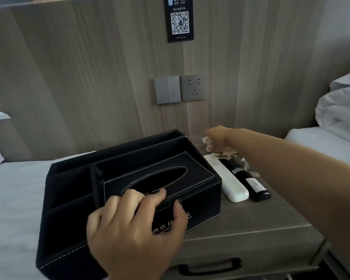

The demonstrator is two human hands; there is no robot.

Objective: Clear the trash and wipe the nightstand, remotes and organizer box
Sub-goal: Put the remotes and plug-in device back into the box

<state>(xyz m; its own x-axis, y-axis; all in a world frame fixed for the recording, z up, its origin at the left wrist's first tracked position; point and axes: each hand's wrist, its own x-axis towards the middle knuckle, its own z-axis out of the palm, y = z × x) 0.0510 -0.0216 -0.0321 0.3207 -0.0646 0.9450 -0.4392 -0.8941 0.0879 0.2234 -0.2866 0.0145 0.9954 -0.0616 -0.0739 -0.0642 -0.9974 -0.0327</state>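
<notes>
One black leather organizer box (113,190) sits on the left part of the grey nightstand worktop (257,217), overhanging toward the bed (18,190). Two remotes lie side by side just right of it: one white remote (228,180), one black remote (249,181). The left hand (137,225) grips the box's near edge, fingers hooked into the oval tissue slot, thumb on the front face. The right hand (216,138), arm stretched over the remotes, is blurred and clenched around pale crumpled trash (222,153) at the worktop's back.
</notes>
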